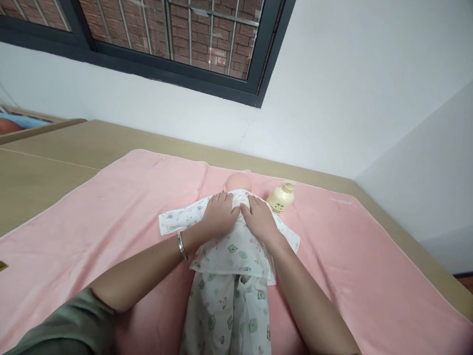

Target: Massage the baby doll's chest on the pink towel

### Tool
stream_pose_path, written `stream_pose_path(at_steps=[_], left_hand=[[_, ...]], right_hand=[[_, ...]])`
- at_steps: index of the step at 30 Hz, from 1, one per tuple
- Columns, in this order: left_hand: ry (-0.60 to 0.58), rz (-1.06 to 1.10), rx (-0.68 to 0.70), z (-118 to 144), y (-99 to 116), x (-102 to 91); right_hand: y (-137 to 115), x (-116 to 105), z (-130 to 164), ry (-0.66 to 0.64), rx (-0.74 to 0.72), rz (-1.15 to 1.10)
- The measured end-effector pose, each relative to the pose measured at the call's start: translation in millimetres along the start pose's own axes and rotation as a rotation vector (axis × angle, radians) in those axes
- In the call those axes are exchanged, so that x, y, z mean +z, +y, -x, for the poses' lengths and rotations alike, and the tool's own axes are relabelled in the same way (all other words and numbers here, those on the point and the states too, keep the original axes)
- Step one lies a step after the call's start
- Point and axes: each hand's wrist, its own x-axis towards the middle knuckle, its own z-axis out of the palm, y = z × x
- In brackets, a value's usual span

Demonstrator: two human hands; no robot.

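Note:
A baby doll lies on its back on a pink towel (pixel 121 207), its bare head (pixel 238 181) toward the wall. It wears a white printed top (pixel 236 249) and matching trousers (pixel 227 315). My left hand (pixel 219 214) rests flat on the doll's chest, fingers pressing the cloth near the collar. My right hand (pixel 258 217) lies beside it on the other side of the chest, touching the same garment. A silver bangle (pixel 181 246) circles my left wrist.
A cream pump bottle (pixel 281 198) lies on the towel just right of the doll's head. The towel covers a beige wooden surface (pixel 48 172) against a white wall. A barred window (pixel 173 34) is above; a wall corner stands at the right.

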Motion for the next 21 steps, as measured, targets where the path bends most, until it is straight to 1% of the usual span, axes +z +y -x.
stream_pose_path(at_steps=[3, 5, 7, 11, 13, 17, 21], left_hand=[[-0.064, 0.071, -0.062, -11.8, -8.8, -3.8], [-0.075, 0.081, -0.079, -14.5, -11.0, -3.5], [-0.053, 0.068, -0.071, -13.3, -10.6, -1.0], [0.025, 0.040, -0.054, -7.7, -7.6, 5.3], [0.035, 0.039, -0.051, -6.5, -7.2, 7.0], [0.037, 0.039, -0.041, -7.2, -8.0, 7.3], [0.039, 0.030, -0.040, -6.1, -6.4, 6.8]], right_hand=[[-17.6, 1.2, 11.6, -0.047, -0.003, 0.069], [-22.0, 1.2, 15.0, -0.060, -0.021, 0.062], [-18.3, 0.5, 12.9, -0.057, -0.035, 0.020], [0.1, -1.4, -0.2, -0.018, -0.046, -0.067], [6.2, -1.6, -4.7, -0.001, -0.062, -0.082], [7.4, 0.2, -5.2, 0.022, -0.057, -0.076], [4.9, 1.8, -3.2, 0.011, -0.031, -0.072]])
